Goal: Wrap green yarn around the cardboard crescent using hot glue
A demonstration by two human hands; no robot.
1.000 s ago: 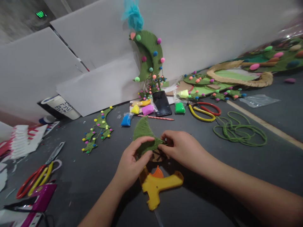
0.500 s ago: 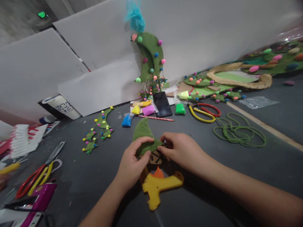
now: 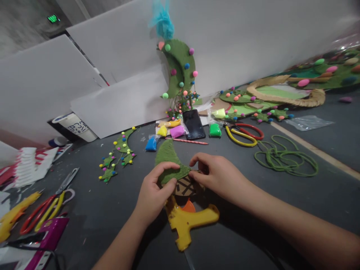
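My left hand (image 3: 154, 193) grips a green yarn-wrapped crescent (image 3: 167, 155), thumb in front and fingers over its face. A patterned cardboard piece (image 3: 185, 186) with dark lines shows below the green yarn; whether the two are joined I cannot tell. My right hand (image 3: 216, 172) is curled at the crescent's right tip, with thumb and forefinger on either side of it in a loose pinch. Just below the hands lies a yellow glue gun (image 3: 191, 221) with an orange trigger, its nozzle end partly hidden beneath my left hand and the cardboard.
Scissors (image 3: 244, 135) and a loose green cord (image 3: 287, 157) lie right. Beyond the hands are clay packets (image 3: 177, 131), a phone (image 3: 194, 123) and a decorated moon (image 3: 182, 67). At left are a small moon with stars (image 3: 123, 142), more scissors (image 3: 50, 206) and another glue gun (image 3: 17, 215).
The crescent has tilted slightly left, and more of the patterned cardboard shows. My right thumb and forefinger have shifted a little. At the left edge, another person's hand has left the other glue gun.
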